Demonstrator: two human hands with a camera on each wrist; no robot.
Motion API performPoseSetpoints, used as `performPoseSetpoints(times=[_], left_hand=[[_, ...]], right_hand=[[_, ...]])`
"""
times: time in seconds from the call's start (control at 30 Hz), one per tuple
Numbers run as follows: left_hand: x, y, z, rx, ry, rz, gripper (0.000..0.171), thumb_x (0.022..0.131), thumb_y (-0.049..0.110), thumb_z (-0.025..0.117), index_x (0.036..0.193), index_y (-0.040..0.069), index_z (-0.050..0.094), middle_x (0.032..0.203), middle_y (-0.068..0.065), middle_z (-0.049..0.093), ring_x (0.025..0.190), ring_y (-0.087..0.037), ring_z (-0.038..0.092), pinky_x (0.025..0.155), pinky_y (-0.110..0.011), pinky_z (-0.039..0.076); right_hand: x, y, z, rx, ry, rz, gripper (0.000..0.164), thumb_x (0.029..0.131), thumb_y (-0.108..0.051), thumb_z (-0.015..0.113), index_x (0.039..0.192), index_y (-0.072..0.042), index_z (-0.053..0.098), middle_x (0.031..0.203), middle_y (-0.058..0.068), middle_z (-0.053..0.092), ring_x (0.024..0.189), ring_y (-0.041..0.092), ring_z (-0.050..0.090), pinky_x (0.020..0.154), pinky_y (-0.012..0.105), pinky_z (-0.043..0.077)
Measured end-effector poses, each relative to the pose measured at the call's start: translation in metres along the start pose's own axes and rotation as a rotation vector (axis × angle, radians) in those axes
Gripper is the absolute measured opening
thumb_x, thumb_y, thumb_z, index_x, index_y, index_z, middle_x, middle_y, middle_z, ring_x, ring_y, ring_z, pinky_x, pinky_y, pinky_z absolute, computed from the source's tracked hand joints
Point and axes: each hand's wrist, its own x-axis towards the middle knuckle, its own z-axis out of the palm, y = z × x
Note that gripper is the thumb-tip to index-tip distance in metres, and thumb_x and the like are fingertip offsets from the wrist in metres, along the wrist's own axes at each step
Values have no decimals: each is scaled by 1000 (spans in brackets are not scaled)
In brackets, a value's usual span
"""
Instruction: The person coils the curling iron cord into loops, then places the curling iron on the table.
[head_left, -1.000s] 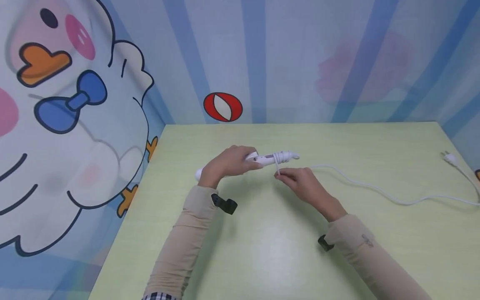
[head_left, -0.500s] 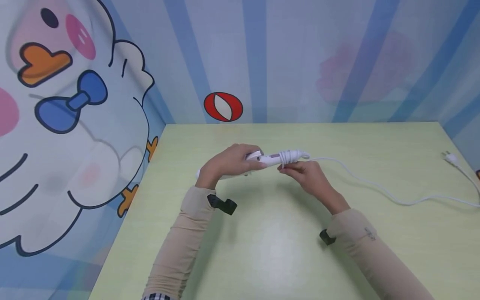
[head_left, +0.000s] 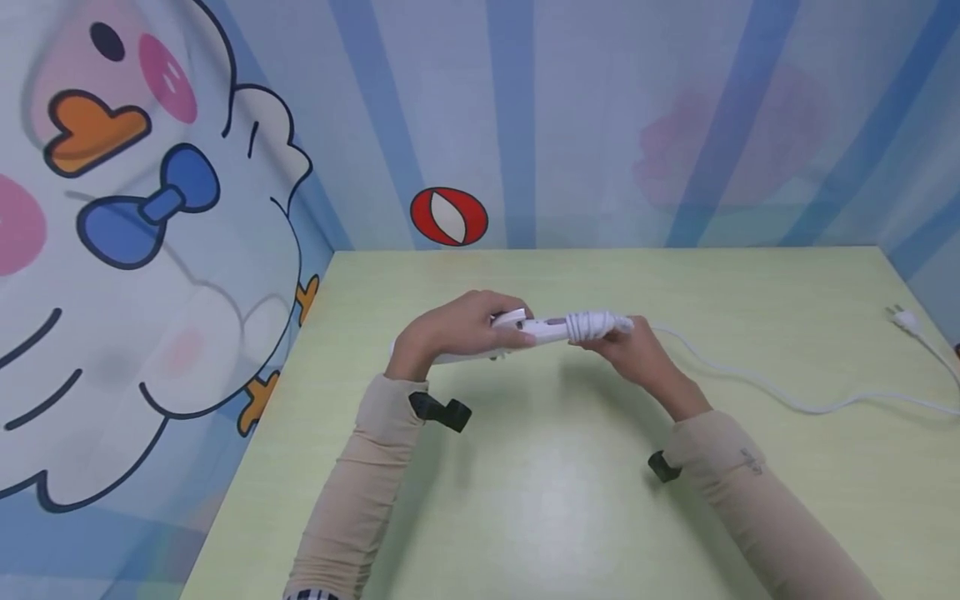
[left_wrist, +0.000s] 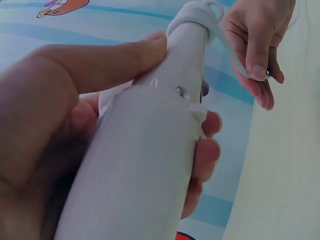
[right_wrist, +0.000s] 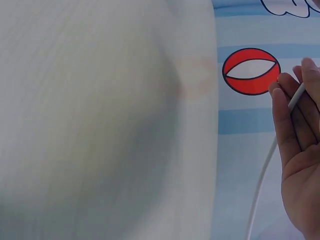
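Observation:
My left hand grips a white curling iron, held above the table and tilted slightly. In the left wrist view its thick white body fills the middle, with my thumb along the top and fingers curled round the far side. White cord is wound in several turns about the narrow end. Just right of those turns, my right hand pinches the running cord between thumb and fingers; the left wrist view shows this pinch clearly. From the right hand the cord hangs down in the right wrist view.
The loose cord trails over the pale green table to the right edge. Its two-pin plug lies at the far right. A printed cartoon backdrop stands behind the table and along its left side.
My right hand has carried the cord round the narrow end, moving slightly right, and the wound part looks thicker. The left hand keeps its grip on the curling iron.

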Motion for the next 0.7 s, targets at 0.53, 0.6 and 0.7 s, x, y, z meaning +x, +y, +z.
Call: performPoseSetpoints(times=[0.53,0.6,0.7], left_hand=[[-1,12,8,155,-130,-10,21,86,38,62,101,24,62,88,7,60,76,-12,57,67,-27,47],[-1,16,11,192,-146,-18,21,86,38,62,100,23,62,86,7,60,75,-12,56,66,-27,46],[1,21,15,239,-152,-46,21,85,39,62,98,22,61,84,6,60,73,-12,55,65,-27,44]], right_hand=[[21,-11,-32,-174,-317,-104,15,87,-17,64,100,-14,71,96,1,69,83,12,65,70,33,50],[25,-19,-36,-227,-346,-125,15,87,-19,64,99,-16,71,95,-1,69,84,12,64,72,34,50],[29,-31,-40,-325,-351,-160,15,86,-19,65,98,-15,71,95,-2,69,84,13,64,74,35,50]])
